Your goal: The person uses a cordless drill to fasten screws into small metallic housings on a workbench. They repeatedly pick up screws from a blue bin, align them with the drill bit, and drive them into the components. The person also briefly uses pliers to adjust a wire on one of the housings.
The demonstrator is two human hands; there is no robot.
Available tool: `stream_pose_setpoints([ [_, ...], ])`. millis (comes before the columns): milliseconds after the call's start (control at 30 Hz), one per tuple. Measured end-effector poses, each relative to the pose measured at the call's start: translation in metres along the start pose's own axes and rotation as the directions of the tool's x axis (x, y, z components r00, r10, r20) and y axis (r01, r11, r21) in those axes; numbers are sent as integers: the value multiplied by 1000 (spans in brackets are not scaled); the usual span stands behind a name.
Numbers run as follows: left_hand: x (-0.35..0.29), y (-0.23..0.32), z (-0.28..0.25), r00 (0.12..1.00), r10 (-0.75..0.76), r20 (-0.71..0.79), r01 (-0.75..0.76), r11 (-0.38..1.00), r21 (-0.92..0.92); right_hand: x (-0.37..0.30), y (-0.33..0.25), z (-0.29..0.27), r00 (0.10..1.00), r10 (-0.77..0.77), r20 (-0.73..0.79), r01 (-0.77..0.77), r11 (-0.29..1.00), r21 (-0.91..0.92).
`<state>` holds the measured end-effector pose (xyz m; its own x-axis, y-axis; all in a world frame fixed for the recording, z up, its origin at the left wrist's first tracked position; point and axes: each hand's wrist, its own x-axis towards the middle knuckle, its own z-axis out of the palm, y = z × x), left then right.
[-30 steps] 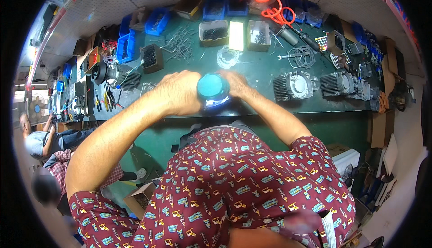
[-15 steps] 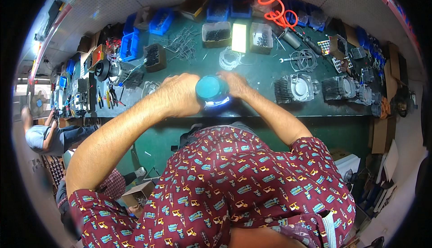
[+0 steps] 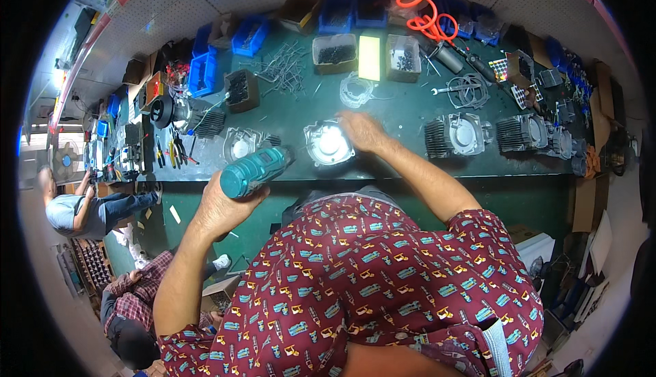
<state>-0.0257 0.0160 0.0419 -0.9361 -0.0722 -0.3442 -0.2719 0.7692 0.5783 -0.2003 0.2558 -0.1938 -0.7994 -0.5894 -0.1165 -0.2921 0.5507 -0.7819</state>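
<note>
Drill (image 3: 254, 172) in the left grip (image 3: 220, 207), right grip (image 3: 363, 131) at a metal casting (image 3: 329, 143)

The teal drill is held over the front edge of the green tabletop (image 3: 290, 114), with its nose slanting toward the upper right. The left grip is wrapped around it. Its nose stops just short of the casting, leaving a small gap.

That casting lies near the front edge, straight ahead of the person, with its round, bright face up. The right grip touches its upper right edge; whether the fingers pinch it or only rest there, I cannot tell.

Just behind the drill lies a second casting (image 3: 242, 143), partly covered by it. To the right of the right grip, a finned casting (image 3: 456, 134) lies well apart, and another finned casting (image 3: 523, 132) sits beyond it. Farther back are a clear coil (image 3: 357, 92), a yellow card (image 3: 369, 59) between two boxes of small dark parts, and a heap of thin metal rods (image 3: 282, 67). A wrench (image 3: 447, 90) lies by a coiled cable to the right, below an orange hose (image 3: 432, 20). Pliers (image 3: 178, 151) lie at the left.

On the left side, a person in a grey-blue shirt (image 3: 70, 213) and another in a checked shirt (image 3: 141, 288) are in view.
</note>
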Motion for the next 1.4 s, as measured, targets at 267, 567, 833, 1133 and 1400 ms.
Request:
stream_pose_setpoints([
  [267, -1, -29, 17, 1000, -19, -9, 18, 998, -56, 3, 7, 3, 1000, -25, 10, 25, 999, -20],
  [567, 35, 24, -22, 980, 50, 191, -145, 836, 530, 6, 6, 2, 999, -9, 36, 10, 1000, -20],
  [833, 64, 50, -33, 938, 199, 284, -329, 766, 553, 3, 6, 1, 1000, -25, 18, 26, 1000, -1],
  [1133, 70, 47, -36, 937, -41, 347, -183, 788, 587, 4, 0, -1, 999, 9, 36, -8, 1000, -17],
  [1400, 27, 37, -51, 983, 55, 174, -44, 997, -69, 2, 12, 0, 1000, -11, 26, 11, 999, 31],
])
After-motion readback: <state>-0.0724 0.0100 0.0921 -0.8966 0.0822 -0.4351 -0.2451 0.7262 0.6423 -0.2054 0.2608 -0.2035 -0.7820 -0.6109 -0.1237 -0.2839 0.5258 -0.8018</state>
